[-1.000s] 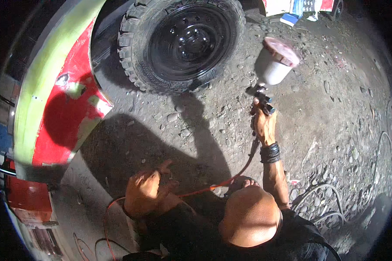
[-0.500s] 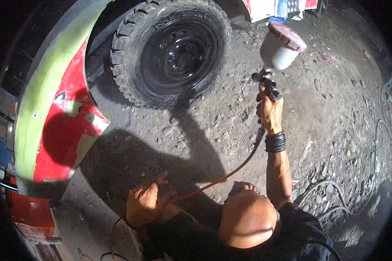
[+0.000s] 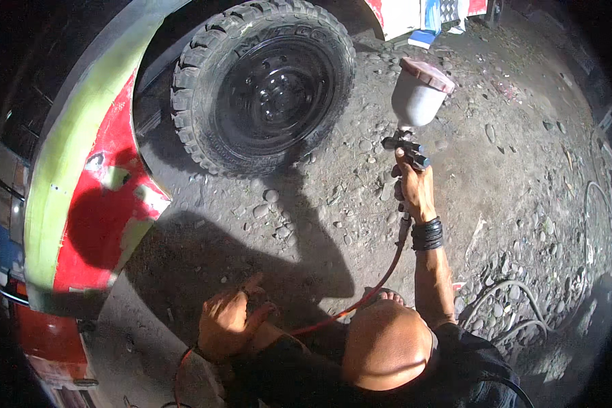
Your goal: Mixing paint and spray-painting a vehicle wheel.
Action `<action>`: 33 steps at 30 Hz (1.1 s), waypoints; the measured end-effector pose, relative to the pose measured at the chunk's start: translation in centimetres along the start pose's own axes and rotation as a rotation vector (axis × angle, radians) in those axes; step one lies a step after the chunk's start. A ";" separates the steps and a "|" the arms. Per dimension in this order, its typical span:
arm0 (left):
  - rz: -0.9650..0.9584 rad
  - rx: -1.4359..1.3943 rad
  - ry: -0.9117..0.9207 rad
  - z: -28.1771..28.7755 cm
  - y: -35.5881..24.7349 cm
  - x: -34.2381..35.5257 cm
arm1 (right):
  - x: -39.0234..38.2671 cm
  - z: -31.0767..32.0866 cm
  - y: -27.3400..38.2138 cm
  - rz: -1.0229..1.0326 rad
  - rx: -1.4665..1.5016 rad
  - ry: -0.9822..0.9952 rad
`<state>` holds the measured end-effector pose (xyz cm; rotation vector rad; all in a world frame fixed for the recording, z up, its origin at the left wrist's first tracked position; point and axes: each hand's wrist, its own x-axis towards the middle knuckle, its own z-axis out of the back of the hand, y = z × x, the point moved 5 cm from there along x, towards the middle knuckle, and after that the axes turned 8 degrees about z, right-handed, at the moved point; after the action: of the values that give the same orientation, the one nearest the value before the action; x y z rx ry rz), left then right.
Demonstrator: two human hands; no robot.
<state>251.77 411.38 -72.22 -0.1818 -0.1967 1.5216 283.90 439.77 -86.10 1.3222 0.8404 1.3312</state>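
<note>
My right hand (image 3: 418,190) is wrapped round the handle of a spray gun (image 3: 404,151), held upright over the ground to the right of the wheel. On top of the gun sits a whitish paint cup (image 3: 416,102) with a pinkish, stained lid. A red air hose (image 3: 367,296) runs from the handle down toward my left forearm, which hides part of it. Low on the left, partly in shadow, my left hand (image 3: 225,321) has its fingers apart and nothing visible in them. Its nearest thing is the hose, passing by the wrist.
A vehicle's body panel (image 3: 92,224), patched red and pale green, stands at the left. Beside it is a knobbly tyre on a black wheel (image 3: 265,95). The ground (image 3: 482,177) is stony dirt. A grey hose (image 3: 510,285) loops at the right. My bare knee (image 3: 387,347) is bent below.
The spray gun and my right hand have moved slightly left and down. The red hose has sagged closer to my knee, away from my left fingers. My left hand has barely shifted.
</note>
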 end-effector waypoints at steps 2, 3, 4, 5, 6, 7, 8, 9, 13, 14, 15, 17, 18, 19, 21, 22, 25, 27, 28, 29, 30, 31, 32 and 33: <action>-0.013 -0.053 -0.018 0.8 -1.1 0.3 | 1.1 0.3 -0.2 -0.019 -0.010 -0.005; -0.021 -0.109 -0.034 1.2 -1.5 0.5 | 1.6 0.4 0.0 -0.040 -0.023 -0.005; -0.026 -0.108 -0.034 1.2 -1.6 0.5 | 2.0 0.9 0.7 0.050 0.002 -0.058; -0.042 -0.073 -0.036 1.2 -1.6 0.4 | 2.8 1.0 1.2 0.037 0.033 -0.074; -0.060 -0.037 -0.038 1.3 -1.8 0.4 | 3.4 1.5 2.6 0.065 0.038 -0.096; -0.064 -0.037 -0.039 1.2 -1.6 0.4 | 3.9 2.0 4.1 0.093 0.043 -0.119; -0.100 -0.036 -0.068 1.2 -1.6 0.3 | 4.7 2.4 5.2 0.162 -0.001 -0.148; -0.129 -0.030 -0.098 1.3 -1.5 0.2 | 5.2 2.3 6.3 0.174 0.046 -0.122; -0.093 -0.081 -0.071 1.0 -1.1 0.5 | 5.5 2.2 10.3 0.234 0.137 -0.165; -0.080 -0.083 -0.064 0.9 -1.1 0.5 | 5.5 2.4 11.0 0.354 0.113 -0.187; -0.067 -0.085 -0.056 0.9 -1.0 0.5 | 5.5 2.4 11.0 0.355 0.114 -0.187; -0.024 -0.095 -0.065 1.2 -1.2 0.3 | 5.7 2.0 9.6 0.209 0.060 -0.144; 0.003 -0.113 -0.071 1.3 -1.3 0.3 | 5.7 2.5 9.1 0.214 0.056 -0.150; -0.004 -0.116 -0.074 1.2 -1.3 0.4 | 5.8 2.8 7.8 0.149 0.073 -0.138; -0.004 -0.074 -0.057 0.9 -0.8 0.1 | 5.8 2.6 6.5 0.088 0.101 -0.121; -0.006 -0.073 -0.062 1.1 -0.8 0.0 | 5.7 2.7 6.1 0.087 0.072 -0.142; 0.056 0.009 0.025 0.7 -0.7 -0.2 | 6.5 3.3 4.8 0.073 -0.001 -0.161; 0.053 0.045 -0.015 0.7 -0.7 -0.4 | 6.6 3.0 6.9 0.142 0.065 -0.113; 0.055 0.046 -0.015 0.8 -0.7 -0.2 | 6.6 2.9 8.2 0.135 0.109 -0.109; 0.047 -0.030 -0.001 0.9 -0.8 0.1 | 6.7 3.2 9.4 0.137 0.105 -0.113; 0.040 -0.103 0.013 0.9 -0.9 0.3 | 6.9 3.5 10.7 0.195 0.099 -0.124; 0.036 -0.104 0.014 0.7 -0.9 0.5 | 7.1 3.7 12.0 0.252 0.092 -0.136; 0.047 -0.061 0.007 0.6 -0.9 0.5 | 7.3 3.4 13.1 0.316 0.144 -0.145; 0.057 -0.022 0.001 0.4 -0.7 0.5 | 7.2 3.1 14.1 0.315 0.146 -0.142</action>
<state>252.40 411.83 -71.66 -0.2072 -0.2091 1.5762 285.31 443.02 -70.38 1.6970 0.6591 1.4162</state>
